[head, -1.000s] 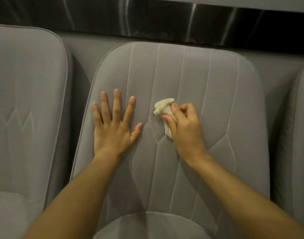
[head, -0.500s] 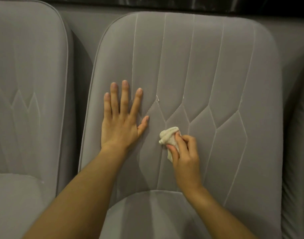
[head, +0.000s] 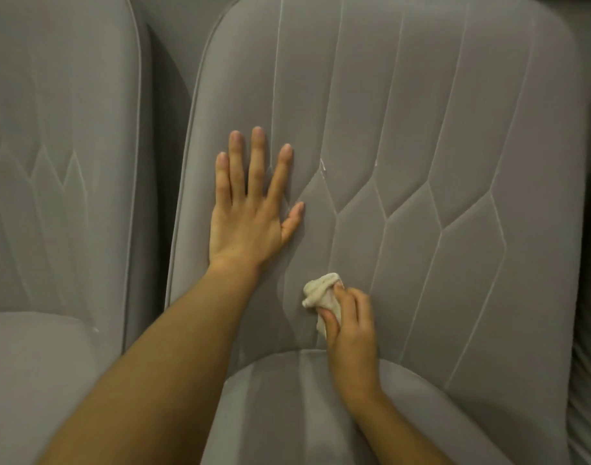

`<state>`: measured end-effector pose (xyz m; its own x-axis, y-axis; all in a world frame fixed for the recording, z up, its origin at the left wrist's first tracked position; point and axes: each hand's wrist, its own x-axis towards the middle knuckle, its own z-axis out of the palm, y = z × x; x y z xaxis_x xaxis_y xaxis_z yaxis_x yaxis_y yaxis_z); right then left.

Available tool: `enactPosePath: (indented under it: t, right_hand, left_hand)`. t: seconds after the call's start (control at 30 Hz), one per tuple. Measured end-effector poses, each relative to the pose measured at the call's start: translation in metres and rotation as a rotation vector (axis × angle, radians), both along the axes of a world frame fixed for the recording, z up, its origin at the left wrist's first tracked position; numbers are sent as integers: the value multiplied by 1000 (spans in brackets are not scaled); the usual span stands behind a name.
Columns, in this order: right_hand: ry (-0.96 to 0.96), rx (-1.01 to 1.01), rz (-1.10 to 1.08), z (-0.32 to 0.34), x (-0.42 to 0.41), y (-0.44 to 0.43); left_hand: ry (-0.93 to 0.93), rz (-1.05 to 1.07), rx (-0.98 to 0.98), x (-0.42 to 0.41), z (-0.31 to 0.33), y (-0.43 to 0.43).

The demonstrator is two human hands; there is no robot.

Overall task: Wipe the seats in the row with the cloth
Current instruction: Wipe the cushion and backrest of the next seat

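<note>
A grey upholstered seat fills the middle; its quilted backrest has white stitching and its cushion lies below. My left hand lies flat with spread fingers on the backrest's left side. My right hand grips a small crumpled off-white cloth and presses it against the lower backrest, just above the cushion. Part of the cloth is hidden under my fingers.
A second grey seat of the same pattern stands to the left, separated by a dark gap. The edge of a third seat shows at the far right.
My right hand has wiped the cloth down the backrest from its middle to just above the cushion. My left hand has stayed flat on the backrest. The view has tilted downward.
</note>
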<state>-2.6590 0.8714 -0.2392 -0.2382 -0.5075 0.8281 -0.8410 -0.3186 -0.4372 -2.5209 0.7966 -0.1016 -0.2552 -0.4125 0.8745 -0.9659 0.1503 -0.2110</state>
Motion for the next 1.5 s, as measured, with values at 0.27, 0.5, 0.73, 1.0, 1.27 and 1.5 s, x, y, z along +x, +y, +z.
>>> enactPosePath:
  t: [0.27, 0.5, 0.73, 1.0, 1.27, 1.5]
  right_hand:
    - [-108, -200, -43, 83, -4, -3]
    - [-38, 162, 53, -5, 7, 14]
    - [-56, -71, -22, 64, -15, 21]
    - [27, -163, -190, 91, -40, -10]
    - [124, -6, -35, 38, -49, 26]
    - [26, -253, -160, 183, -59, -13]
  left_hand:
    - [23, -54, 88, -1, 3, 4]
    - [34, -77, 102, -2, 3, 8]
    - [29, -80, 112, -2, 3, 7]
    - [23, -75, 127, -2, 5, 9]
    - [21, -62, 136, -2, 5, 9]
    - [34, -77, 105, -2, 4, 7]
